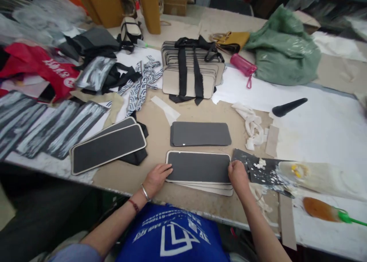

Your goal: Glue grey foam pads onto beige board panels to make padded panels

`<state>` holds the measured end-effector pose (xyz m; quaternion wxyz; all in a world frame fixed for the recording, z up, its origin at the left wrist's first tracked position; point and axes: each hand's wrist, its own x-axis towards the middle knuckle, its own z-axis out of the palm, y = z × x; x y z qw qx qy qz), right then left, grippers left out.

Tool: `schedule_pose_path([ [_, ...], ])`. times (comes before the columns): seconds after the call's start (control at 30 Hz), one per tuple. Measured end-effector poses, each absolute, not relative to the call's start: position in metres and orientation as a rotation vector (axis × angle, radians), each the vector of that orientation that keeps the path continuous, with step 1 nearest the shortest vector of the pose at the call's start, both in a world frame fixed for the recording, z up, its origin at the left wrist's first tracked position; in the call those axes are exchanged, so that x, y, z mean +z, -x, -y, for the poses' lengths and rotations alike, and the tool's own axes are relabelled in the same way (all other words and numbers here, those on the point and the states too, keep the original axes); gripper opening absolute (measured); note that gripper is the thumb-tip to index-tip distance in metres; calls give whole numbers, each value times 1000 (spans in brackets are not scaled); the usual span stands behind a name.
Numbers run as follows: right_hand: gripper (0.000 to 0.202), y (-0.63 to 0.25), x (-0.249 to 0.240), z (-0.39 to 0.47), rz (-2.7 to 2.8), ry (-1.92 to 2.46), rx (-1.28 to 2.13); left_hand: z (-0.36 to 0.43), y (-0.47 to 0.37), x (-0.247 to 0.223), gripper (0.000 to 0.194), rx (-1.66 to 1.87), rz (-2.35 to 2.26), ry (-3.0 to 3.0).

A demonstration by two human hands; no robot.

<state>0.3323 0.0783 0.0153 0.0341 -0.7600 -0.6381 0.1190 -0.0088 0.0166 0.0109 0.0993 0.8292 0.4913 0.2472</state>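
The rectangular panel [198,167] lies at the near middle of the surface [117,174], a matte dark face with rounded corners set inside a thin cream border. The right hand [238,174] pinches its right edge; the left hand [157,179] lays its fingers over the left edge, though whether the thumb grips from below is hidden. The dark face looks squared up on its backing, so this piece seems nearly done. Pale boards [205,188] fan out from under its near edge; whether they carry dark faces too cannot be told. Just beyond lies a small stack of plain dark sheets [200,134], smooth and borderless, which suggests more pieces are left to join. To the left, two bordered panels [109,149] overlap at a slant, apparently already faced. Farther left, dark strips [69,128] wear streaky white smears, probably adhesive. On the far side, a thick bundle of cream boards [172,80] is bound by black fabric straps, beside crumpled patterned ribbon [137,90]. To the right are a spattered black sheet [254,168], an amber bottle [321,209] with a green nozzle and, farther off, a glossy pink pouch [242,65] and a wrinkled green bag [286,51].
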Motion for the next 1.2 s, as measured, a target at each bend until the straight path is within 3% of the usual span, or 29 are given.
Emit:
schedule_pose_path([
  [0.67, 12, -328, 14, -74, 1973, 2342, 267, -14, 20, -2, 27, 827, -1362, -2401],
  [0.87, 8, -321, 20, -73, 1972, 2417, 255, -17, 19, 11, 32, 719, -1336, -2387],
  [1.03, 8, -319, 21, -72, 1961, 2449, 276, -22, 11, 22, 18, 641, -1374, -2405],
  [1.2, 8, -318, 23, -72, 1954, 2465, 283, -26, 5, 19, 19, 504, -1438, -2496],
])
